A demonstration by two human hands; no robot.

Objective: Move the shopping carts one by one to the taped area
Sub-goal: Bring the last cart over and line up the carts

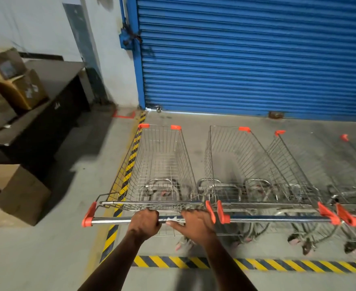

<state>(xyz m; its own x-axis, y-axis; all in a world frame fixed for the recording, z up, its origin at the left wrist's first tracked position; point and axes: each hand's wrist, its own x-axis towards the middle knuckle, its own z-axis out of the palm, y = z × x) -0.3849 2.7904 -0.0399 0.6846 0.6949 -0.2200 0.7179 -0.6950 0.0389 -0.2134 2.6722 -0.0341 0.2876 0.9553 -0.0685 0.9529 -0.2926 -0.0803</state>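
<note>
A wire shopping cart (160, 162) with orange corner caps stands straight ahead, its basket inside the area bordered by yellow-and-black tape (128, 164). My left hand (144, 220) grips its metal handle bar (110, 221), fingers curled over the top. My right hand (195, 222) holds the same bar just to the right, thumb under it. A second cart (242, 158) is parked beside it on the right, and a third cart (299, 164) stands further right, all within the tape.
A blue roller shutter (246, 55) closes off the far side. Cardboard boxes (15, 85) are stacked on a dark table (53, 114) at the left, with another box (19, 194) on the floor. A tape strip (278, 265) runs across the grey floor near me.
</note>
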